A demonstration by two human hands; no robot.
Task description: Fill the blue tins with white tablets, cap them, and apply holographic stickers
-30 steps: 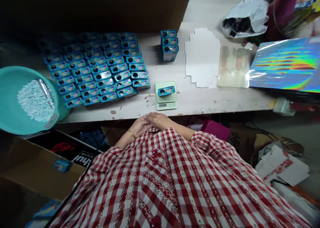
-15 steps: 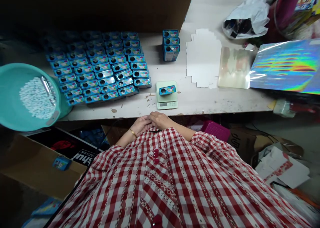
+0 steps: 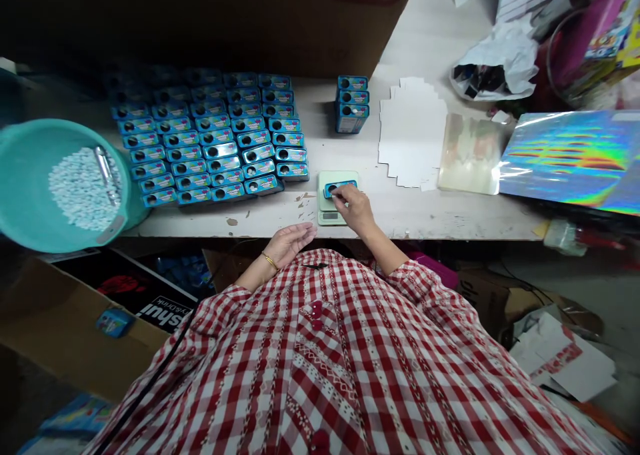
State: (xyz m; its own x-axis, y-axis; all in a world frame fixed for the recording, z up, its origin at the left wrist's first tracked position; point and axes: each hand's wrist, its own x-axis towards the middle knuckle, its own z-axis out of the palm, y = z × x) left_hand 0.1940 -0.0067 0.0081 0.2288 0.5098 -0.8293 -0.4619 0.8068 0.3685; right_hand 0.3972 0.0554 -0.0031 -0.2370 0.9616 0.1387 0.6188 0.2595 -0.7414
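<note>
Right hand has parted from left hand, now at tin atop scale; fingers bent, cannot tell if gripping. Left fingers extended, empty, left of scale. Tin-handling step, apparently; calls for light touch.

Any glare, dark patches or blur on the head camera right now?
Head view: rainbow glare on the shiny sheet; deep shadow over the back-left tins, near the dark brown panel; soft, stretched detail toward the right edge; the scale's display too small to read.
</note>
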